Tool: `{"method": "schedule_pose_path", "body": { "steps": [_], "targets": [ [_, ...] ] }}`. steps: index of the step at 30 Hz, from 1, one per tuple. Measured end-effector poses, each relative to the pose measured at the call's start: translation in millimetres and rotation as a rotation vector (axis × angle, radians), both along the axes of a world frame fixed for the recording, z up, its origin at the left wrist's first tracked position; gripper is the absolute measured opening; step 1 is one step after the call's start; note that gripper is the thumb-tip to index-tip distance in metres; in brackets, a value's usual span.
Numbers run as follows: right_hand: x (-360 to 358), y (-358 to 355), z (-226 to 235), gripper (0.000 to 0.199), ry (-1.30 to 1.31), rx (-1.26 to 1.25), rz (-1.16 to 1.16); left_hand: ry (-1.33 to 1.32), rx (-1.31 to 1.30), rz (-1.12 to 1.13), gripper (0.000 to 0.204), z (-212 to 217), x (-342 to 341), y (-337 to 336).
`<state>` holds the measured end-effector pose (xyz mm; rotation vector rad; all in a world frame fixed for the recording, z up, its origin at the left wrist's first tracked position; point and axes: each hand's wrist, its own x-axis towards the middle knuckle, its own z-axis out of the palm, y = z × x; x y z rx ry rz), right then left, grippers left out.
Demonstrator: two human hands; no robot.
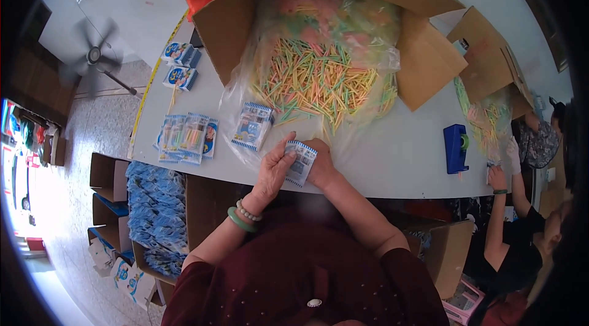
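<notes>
Left hand (pixel 273 169) and right hand (pixel 319 163) both gripping a small blue-white packet (pixel 300 162), coloured sticks (pixel 313 80) beyond

Left hand (pixel 272 169) and right hand (pixel 320 163) meet at centre — fingers curled, grip closed, forearms converging.

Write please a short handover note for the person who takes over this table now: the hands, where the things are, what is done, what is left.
Left hand and right hand both hold one small blue-and-white packet at the table's near edge.
Loose coloured sticks lie in a plastic bag inside the open cardboard box straight ahead.
Done: a row of filled packets on the left; a small stack by the bag.
Left: judging by the pile, many sticks remain unpacked.
A blue tape dispenser stands on the right.
</notes>
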<state>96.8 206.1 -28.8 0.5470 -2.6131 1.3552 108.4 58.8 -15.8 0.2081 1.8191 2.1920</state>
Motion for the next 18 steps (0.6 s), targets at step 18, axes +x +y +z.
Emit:
{"method": "schedule_pose_path", "body": {
  "steps": [18],
  "targets": [
    [-1.7, 8.1, -11.5, 0.024, -0.097, -0.345, -0.154, -0.167, 0.119, 0.208, 0.016, 19.8, 8.7, -15.6]
  ]
}}
